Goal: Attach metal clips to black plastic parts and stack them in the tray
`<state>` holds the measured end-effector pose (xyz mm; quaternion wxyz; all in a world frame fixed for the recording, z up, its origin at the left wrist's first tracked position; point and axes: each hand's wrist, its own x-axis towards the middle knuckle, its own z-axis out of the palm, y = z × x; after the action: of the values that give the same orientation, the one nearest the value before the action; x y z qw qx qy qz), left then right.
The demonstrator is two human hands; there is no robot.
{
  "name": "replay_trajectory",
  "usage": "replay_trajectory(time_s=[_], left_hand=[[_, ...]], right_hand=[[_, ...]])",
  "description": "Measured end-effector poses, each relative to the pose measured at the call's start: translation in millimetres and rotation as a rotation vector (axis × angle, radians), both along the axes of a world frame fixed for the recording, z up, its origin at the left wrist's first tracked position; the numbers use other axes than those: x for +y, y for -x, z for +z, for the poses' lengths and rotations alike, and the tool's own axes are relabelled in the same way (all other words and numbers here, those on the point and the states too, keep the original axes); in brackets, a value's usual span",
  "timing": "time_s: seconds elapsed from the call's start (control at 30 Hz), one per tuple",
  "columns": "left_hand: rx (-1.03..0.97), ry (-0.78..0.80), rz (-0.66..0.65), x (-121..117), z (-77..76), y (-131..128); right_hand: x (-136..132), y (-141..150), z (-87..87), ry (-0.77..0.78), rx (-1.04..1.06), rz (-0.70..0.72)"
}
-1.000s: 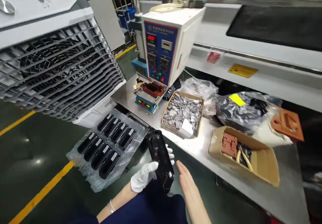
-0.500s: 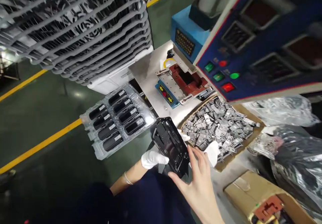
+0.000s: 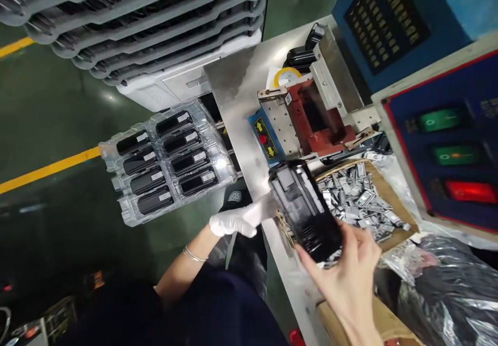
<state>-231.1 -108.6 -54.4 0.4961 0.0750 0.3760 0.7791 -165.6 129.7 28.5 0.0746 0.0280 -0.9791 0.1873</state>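
One press machine stands at 1 o'clock, its red fixture empty. One clear tray at 9 o'clock holds eight black parts. One carton of metal clips sits beside the single black housing, gripped by my gloved left hand and bare right hand; loading is not yet done.

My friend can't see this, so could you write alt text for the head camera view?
Two hands, the left in a white glove and the right bare, hold a black plastic part over a box of small metal pieces, beside a red fixture.
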Motion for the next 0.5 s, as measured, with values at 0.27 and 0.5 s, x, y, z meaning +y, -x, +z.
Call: replay_trajectory(time_s=[0.27, 0.5], left_hand=[[0.280, 0.658, 0.513, -21, -33.1, 107], [0.409, 0.905, 0.430, -3, -93.1, 221]], right_hand=[[57, 94, -47.3, -0.240, -0.019, -0.321], [54, 163, -62.8, -0.291, -0.168, -0.492]])
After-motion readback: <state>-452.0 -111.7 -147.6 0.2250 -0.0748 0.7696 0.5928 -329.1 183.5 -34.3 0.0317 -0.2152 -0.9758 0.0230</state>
